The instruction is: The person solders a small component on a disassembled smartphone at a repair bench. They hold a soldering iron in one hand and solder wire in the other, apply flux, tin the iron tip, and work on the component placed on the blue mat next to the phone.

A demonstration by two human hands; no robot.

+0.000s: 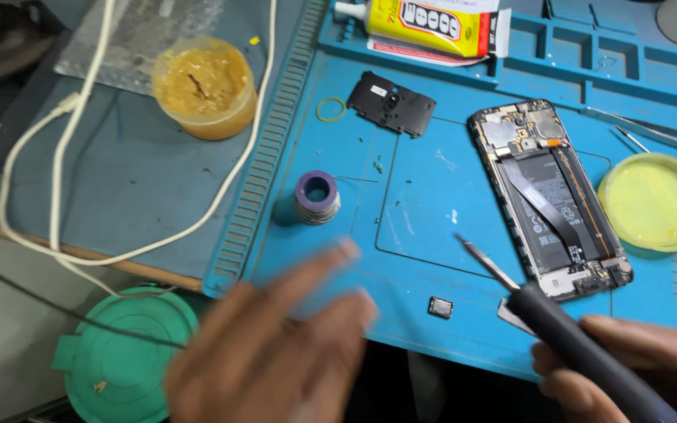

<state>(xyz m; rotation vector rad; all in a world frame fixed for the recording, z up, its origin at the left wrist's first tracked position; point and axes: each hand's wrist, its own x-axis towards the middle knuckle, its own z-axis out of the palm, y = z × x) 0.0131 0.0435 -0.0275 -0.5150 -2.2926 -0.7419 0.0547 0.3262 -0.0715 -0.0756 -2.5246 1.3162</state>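
One opened phone (552,196), battery exposed; right hand (628,368) grips black soldering iron (566,333); left hand (276,345) blurred, fingers spread, empty.

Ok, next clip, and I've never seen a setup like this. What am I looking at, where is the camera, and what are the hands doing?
There is one picture, from a camera worn on a person's head, looking down at a workbench. No machine: just two bare hands.

The right hand grips a black-handled tool with a thin metal tip. The left hand is blurred, open and holds nothing.

On the blue work mat lies an opened phone with its insides showing. Near it are a black cover piece, a small dark square part, a spool of wire, a yellow lid, tweezers and a glue tube. A tub of amber paste and a white cable lie left of the mat.
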